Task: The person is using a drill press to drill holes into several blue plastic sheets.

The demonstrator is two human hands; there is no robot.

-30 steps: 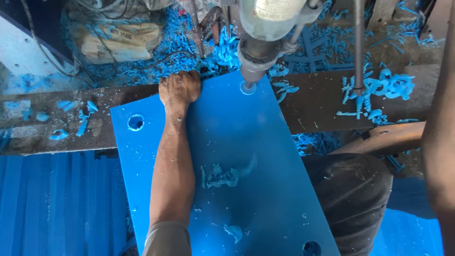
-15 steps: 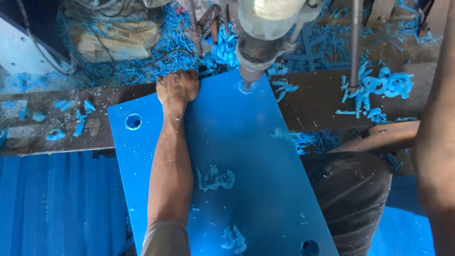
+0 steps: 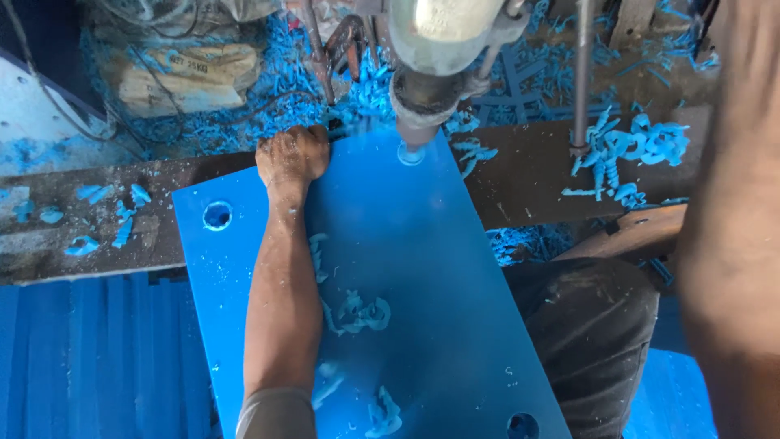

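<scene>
Head view: left hand [image 3: 292, 156] in a closed grip on blue plate [image 3: 406, 284] edge — shavings [image 3: 357, 313] strewn over workbench [image 3: 97, 219].

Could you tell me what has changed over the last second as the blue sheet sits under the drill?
More loose blue shavings have gathered on the blue sheet beside the forearm, and some have drifted toward its near edge. The left hand stays pressed on the sheet's far edge, the drill stays down at the hole by that edge, and the right arm stays raised at the right.
</scene>
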